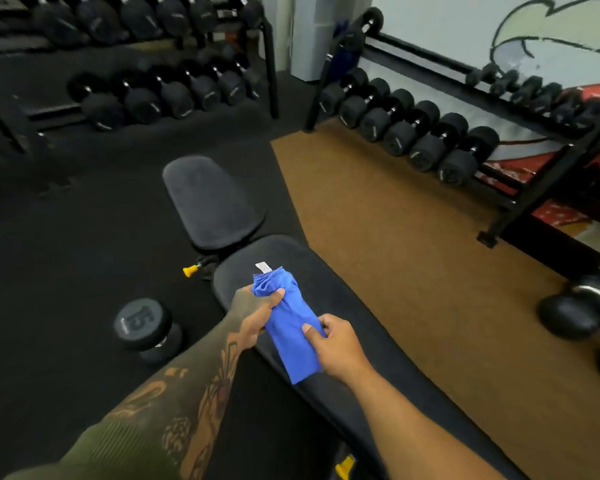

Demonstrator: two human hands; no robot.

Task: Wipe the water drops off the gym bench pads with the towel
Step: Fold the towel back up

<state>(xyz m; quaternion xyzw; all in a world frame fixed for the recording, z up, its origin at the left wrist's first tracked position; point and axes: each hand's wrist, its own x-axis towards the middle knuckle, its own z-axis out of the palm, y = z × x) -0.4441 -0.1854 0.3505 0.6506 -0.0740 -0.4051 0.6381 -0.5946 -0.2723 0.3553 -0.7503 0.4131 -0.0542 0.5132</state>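
Observation:
A blue towel (290, 327) with a small white tag at its top is bunched lengthwise above the long black back pad (357, 327) of the gym bench. My left hand (255, 315) grips the towel's upper end. My right hand (333, 342) pinches its right edge lower down. The shorter black seat pad (210, 200) lies beyond, apart from the towel. The pads are too dark to make out water drops.
A 15-marked dumbbell (146, 329) lies on the black floor left of the bench. A yellow adjustment knob (189, 271) sticks out at the bench hinge. Dumbbell racks stand at the back (174, 91) and right (426, 133). Kettlebells (579, 310) sit on the brown mat at right.

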